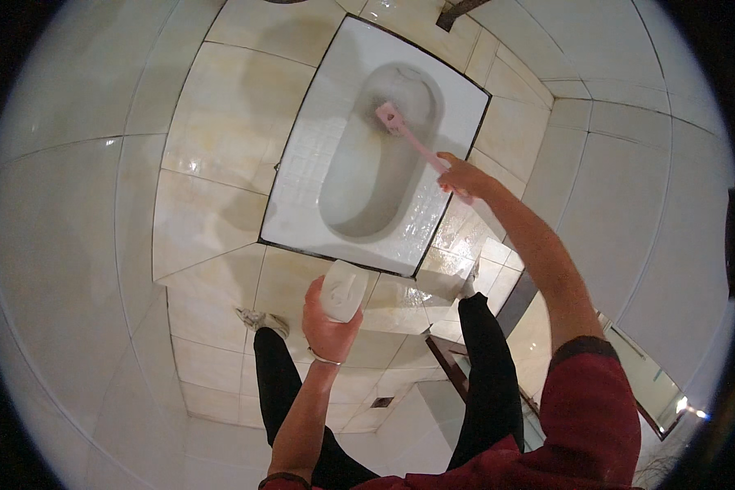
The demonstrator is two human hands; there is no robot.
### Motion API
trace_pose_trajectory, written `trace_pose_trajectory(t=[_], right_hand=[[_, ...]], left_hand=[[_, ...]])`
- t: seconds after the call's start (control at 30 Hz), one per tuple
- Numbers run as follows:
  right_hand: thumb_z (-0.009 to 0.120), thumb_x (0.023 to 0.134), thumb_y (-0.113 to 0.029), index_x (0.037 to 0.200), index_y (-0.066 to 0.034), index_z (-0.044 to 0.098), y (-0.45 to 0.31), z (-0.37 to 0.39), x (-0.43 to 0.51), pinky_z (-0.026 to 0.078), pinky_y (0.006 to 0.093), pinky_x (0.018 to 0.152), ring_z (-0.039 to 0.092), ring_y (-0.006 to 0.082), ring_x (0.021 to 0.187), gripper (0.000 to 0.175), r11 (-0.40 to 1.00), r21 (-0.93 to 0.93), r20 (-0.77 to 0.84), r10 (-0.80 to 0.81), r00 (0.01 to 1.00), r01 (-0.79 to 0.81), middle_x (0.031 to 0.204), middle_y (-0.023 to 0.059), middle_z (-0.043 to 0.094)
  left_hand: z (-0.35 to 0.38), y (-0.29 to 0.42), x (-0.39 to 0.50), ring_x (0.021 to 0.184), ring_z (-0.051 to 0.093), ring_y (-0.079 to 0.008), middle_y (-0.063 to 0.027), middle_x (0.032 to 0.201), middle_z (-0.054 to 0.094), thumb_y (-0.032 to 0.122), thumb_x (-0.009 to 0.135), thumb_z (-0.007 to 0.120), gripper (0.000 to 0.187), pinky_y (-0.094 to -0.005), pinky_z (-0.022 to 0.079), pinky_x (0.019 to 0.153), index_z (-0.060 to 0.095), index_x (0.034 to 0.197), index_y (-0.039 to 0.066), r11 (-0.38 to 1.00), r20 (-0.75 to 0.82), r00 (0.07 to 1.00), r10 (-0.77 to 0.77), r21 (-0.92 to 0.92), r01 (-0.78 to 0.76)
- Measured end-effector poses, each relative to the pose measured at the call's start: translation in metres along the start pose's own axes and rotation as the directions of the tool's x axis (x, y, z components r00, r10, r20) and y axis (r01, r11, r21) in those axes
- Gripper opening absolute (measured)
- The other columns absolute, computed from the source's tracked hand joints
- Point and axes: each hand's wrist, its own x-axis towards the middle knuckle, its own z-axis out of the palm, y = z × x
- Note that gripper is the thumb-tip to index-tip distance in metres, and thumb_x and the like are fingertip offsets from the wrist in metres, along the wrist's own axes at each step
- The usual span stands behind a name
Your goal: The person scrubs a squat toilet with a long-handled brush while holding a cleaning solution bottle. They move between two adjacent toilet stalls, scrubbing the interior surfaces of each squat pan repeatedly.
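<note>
My right hand (462, 176) is closed around the handle of a pink toilet brush (422, 147). The brush head lies in the basin of a white ceramic squat toilet (300, 165), over a patch of dark specks near the basin's far end. In my left hand (331, 327) is a white plastic container (344, 291), held just off the near edge of the squat toilet. What the container holds cannot be seen.
Wet beige floor tiles (220, 128) surround the toilet, with tiled walls at left and right. A dark pipe end (446, 18) stands at the far edge. Behind my legs are a floor drain (381, 402) and a brown frame (450, 361) at the right.
</note>
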Motion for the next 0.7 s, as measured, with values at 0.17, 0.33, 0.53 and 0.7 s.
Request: trace_pose_trajectory(t=[0.17, 0.33, 0.53, 0.7], right_hand=[[0.046, 0.085, -0.015, 0.129, -0.0178, 0.04, -0.039, -0.055, -0.017, 0.048, 0.0417, 0.07, 0.061, 0.0304, 0.084, 0.045, 0.402, -0.915, -0.129, -0.195, 0.972, -0.041, 0.089, 0.0155, 0.061], [0.05, 0.082, -0.024, 0.087, -0.0072, 0.059, -0.097, -0.114, 0.044, 0.047, 0.0326, 0.054, 0.057, 0.0196, 0.066, 0.019, 0.703, -0.689, 0.082, -0.168, 0.982, 0.177, 0.07, 0.0078, 0.057], [0.063, 0.072, -0.017, 0.085, 0.0002, 0.061, -0.045, -0.021, 0.156, 0.047, 0.0376, 0.052, 0.06, 0.0263, 0.067, 0.021, 0.951, -0.205, -0.054, 0.223, 0.973, -0.23, 0.08, 0.0167, 0.062], [0.062, 0.077, -0.024, 0.109, -0.0122, 0.055, -0.025, 0.125, 0.137, 0.045, 0.0355, 0.054, 0.058, 0.0248, 0.07, 0.035, 0.943, -0.314, 0.033, -0.11, 0.993, 0.115, 0.085, 0.0122, 0.06]], left_hand=[[-0.001, -0.001, 0.002, 0.097, 0.055, -0.0327, -0.0148, 0.108, 0.055, 0.007, 0.059, 0.073, 0.064, -0.0391, 0.044, 0.082, 0.046, 0.117, 0.004, 1.0, -0.003, 1.0, 0.008, -0.019, -0.008], [0.0, -0.003, 0.003, 0.097, 0.054, -0.0342, -0.016, 0.108, 0.055, 0.007, 0.059, 0.073, 0.064, -0.0401, 0.044, 0.081, 0.046, 0.116, 0.003, 1.0, -0.007, 1.0, -0.014, -0.021, 0.014], [-0.007, 0.005, 0.011, 0.097, 0.054, -0.0342, -0.0158, 0.107, 0.055, 0.008, 0.059, 0.073, 0.063, -0.0401, 0.044, 0.082, 0.045, 0.116, 0.003, 0.996, -0.003, 0.997, 0.075, 0.042, -0.075], [-0.008, 0.007, 0.018, 0.097, 0.055, -0.0336, -0.0156, 0.108, 0.054, 0.007, 0.059, 0.074, 0.064, -0.0397, 0.044, 0.083, 0.046, 0.116, 0.004, 0.997, -0.004, 0.999, -0.043, -0.067, 0.043]])
